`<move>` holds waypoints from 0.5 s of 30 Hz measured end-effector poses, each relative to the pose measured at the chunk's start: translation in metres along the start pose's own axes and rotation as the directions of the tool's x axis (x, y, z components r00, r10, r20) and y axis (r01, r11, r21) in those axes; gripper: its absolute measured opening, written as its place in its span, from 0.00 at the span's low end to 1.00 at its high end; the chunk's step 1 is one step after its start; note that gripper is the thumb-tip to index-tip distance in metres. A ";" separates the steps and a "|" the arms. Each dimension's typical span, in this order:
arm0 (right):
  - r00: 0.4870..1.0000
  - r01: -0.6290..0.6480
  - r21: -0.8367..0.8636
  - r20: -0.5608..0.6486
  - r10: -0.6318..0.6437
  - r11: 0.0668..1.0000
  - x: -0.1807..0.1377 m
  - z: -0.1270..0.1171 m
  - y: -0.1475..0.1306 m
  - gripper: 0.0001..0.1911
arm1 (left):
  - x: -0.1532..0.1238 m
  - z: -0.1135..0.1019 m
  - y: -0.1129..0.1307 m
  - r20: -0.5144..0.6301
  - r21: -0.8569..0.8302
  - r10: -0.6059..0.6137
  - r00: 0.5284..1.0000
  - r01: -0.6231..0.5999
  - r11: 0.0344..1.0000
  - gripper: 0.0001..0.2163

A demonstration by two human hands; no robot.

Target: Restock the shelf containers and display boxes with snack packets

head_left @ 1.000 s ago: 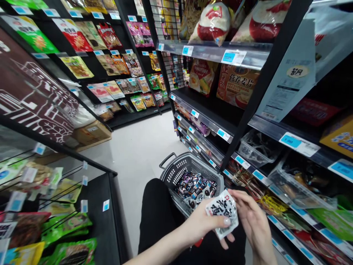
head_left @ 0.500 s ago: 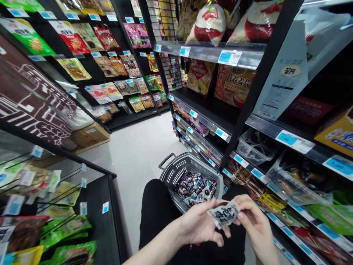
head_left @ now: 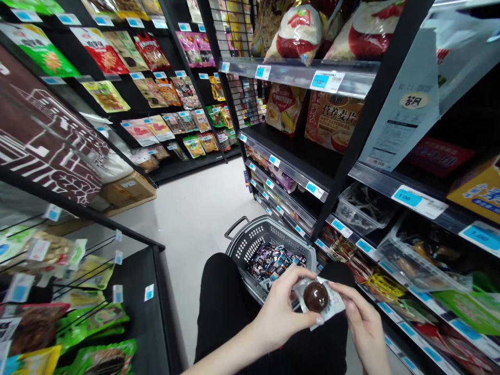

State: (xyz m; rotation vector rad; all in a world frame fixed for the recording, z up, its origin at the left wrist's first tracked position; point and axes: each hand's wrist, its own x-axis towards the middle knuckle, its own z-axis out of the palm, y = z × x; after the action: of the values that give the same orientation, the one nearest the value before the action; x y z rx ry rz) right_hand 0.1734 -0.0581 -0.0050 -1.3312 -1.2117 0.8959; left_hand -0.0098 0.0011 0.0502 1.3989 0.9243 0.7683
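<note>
Above my lap I hold a small clear-and-white packet with a shiny dark brown round thing inside, which looks like a vacuum-packed marinated egg point(head_left: 315, 297). My left hand point(head_left: 287, 299) grips its left side, with the thumb below and the fingers above. At the packet's right edge, my right hand point(head_left: 360, 315) pinches it between thumb and fingers. The round brown side faces up towards me. Just beyond my hands stands a grey shopping basket point(head_left: 244, 242), holding many small dark packets point(head_left: 275, 260) with purple, blue and white print.
On my right, black shelves carry clear plastic bins point(head_left: 357, 211), a light blue carton point(head_left: 404, 104) and price tags. Bagged snacks point(head_left: 94, 320) hang and lie on the left rack. A cardboard box point(head_left: 128, 190) sits on the lower left, beside pale floor point(head_left: 187, 208).
The packet has been turned over: its printed face showed before, and the brown round side shows now. My left hand has rolled from palm up to gripping the packet's left side.
</note>
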 end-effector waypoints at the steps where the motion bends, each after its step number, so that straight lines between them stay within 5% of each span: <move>1: 1.000 -0.013 0.009 0.002 0.013 1.000 0.000 0.001 -0.002 0.16 | 0.000 0.000 0.000 0.001 0.038 0.014 1.000 -0.014 0.999 0.24; 5: 0.995 -0.089 -0.055 -0.040 0.087 0.995 0.007 0.005 0.004 0.14 | 0.008 -0.007 -0.009 0.027 0.075 0.047 0.999 -0.049 0.996 0.23; 7: 0.996 -0.080 -0.141 -0.053 0.073 0.987 0.015 0.009 0.021 0.14 | 0.019 -0.022 -0.025 -0.043 0.129 0.073 0.996 -0.067 0.989 0.21; 9: 0.997 -0.068 -0.260 -0.039 0.060 0.963 0.023 0.017 0.048 0.15 | 0.031 -0.047 -0.051 -0.177 0.364 0.085 0.981 -0.015 0.931 0.19; 12: 0.999 -0.037 -0.459 0.017 0.050 0.888 0.029 0.036 0.097 0.17 | 0.033 -0.095 -0.107 -0.332 0.800 -0.021 0.943 0.293 0.523 0.23; 15: 0.997 0.009 -0.553 0.067 0.034 0.833 0.029 0.060 0.134 0.18 | 0.008 -0.137 -0.175 -0.655 0.737 -0.180 0.734 0.673 0.061 0.32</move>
State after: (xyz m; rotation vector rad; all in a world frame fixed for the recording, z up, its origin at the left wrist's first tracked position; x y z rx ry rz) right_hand 0.1431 -0.0048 -0.1418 -1.7761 -1.5997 0.6195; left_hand -0.1416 0.0631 -0.1179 1.8195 2.3695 -0.2257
